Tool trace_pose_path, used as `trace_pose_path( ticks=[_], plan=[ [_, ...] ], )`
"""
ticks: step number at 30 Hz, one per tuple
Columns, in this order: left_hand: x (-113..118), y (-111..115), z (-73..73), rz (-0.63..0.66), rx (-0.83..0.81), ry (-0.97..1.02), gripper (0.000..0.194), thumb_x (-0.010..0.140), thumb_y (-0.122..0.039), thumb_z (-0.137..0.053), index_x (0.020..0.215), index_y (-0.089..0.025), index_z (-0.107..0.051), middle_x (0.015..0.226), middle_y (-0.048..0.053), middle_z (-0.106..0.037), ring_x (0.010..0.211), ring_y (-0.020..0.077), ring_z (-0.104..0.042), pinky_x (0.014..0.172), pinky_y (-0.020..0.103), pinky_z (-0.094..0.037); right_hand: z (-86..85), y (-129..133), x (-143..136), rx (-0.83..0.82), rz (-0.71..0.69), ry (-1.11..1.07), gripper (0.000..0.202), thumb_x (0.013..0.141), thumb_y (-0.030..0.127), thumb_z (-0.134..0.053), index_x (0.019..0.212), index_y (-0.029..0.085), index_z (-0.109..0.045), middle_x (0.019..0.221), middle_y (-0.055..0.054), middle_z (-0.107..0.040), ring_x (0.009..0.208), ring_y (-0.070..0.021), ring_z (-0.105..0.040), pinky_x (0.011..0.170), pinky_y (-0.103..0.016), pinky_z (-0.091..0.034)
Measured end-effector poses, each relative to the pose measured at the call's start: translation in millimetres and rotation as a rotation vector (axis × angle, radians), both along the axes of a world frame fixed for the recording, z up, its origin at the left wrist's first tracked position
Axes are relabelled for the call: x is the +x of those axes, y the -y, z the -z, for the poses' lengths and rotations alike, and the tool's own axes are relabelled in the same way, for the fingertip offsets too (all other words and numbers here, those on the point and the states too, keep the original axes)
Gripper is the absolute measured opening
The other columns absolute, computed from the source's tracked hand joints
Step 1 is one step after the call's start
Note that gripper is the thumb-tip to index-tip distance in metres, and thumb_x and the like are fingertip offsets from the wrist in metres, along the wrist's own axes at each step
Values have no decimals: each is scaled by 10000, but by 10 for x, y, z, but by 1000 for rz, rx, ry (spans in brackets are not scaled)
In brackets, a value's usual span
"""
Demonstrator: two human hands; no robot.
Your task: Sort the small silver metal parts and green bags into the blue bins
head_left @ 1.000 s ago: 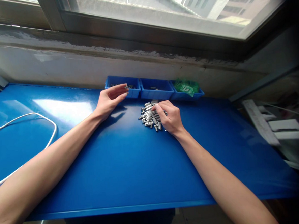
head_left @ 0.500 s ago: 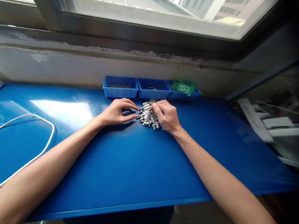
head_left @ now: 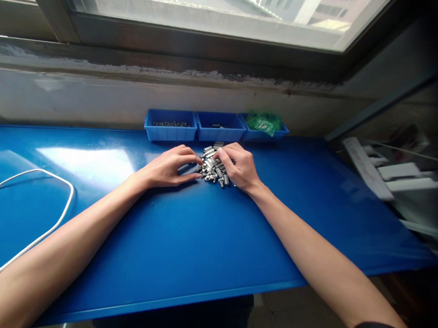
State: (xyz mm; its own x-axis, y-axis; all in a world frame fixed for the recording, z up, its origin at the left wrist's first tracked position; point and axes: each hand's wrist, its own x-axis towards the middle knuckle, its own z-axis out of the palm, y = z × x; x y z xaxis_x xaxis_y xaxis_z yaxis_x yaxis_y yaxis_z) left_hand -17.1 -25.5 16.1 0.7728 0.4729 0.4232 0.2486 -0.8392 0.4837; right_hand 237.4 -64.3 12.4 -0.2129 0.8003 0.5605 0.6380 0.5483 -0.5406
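A pile of small silvery metal parts point(head_left: 212, 168) lies on the blue table point(head_left: 194, 244), between both hands. At the pile's left edge is my left hand point(head_left: 170, 167), its thumb and fingers apart and their tips beside the parts. My right hand point(head_left: 239, 166) rests over the pile's right side with its fingers curled together; whatever they hold, if anything, is hidden. Just behind the pile stand a blue bin with small metal parts point(head_left: 170, 133), a middle blue bin with a few pieces point(head_left: 220, 134) and a third bin with green plastic point(head_left: 264, 121).
A white cable point(head_left: 67, 205) curves over the table's left part, near my left forearm. The wall and window frame point(head_left: 197, 51) rise behind the bins. White objects point(head_left: 401, 172) stand beyond the table's right edge.
The whole view has shifted slightly, moving the table items a little left in the picture. My left hand's thumb and fingers have spread slightly wider; my right hand stays at the pile.
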Motion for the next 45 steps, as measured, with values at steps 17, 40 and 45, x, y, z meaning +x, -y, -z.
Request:
trace_pose_path(
  ticks=[17, 40, 45],
  plan=[
    [6, -4, 53, -100, -2, 2, 242, 958, -235, -589, 1166, -174, -697, 1065, 90, -684, 938, 186, -661, 861, 288, -533, -8, 11, -1, 10, -9, -6, 398, 1064, 439, -500, 820, 241, -743, 901, -64, -784, 936, -256, -698, 911, -442, -546],
    [-101, -241, 86, -312, -689, 761, 701, 816, -491, -839, 1430, -207, -657, 1442, 160, -669, 1256, 338, -701, 1059, 450, -576, 7, -1, 11, 8, -3, 15, 373, 1056, 427, -511, 815, 245, -731, 885, -62, -785, 929, -263, -699, 901, -456, -552],
    [-101, -237, 106, -235, -738, 756, 788, 798, -474, -863, 1496, -225, -596, 1550, 159, -578, 1325, 369, -658, 1109, 489, -552, 13, -3, 14, 7, -14, 19, 364, 1058, 403, -506, 822, 239, -730, 886, -64, -787, 930, -264, -694, 899, -457, -547]
  ],
)
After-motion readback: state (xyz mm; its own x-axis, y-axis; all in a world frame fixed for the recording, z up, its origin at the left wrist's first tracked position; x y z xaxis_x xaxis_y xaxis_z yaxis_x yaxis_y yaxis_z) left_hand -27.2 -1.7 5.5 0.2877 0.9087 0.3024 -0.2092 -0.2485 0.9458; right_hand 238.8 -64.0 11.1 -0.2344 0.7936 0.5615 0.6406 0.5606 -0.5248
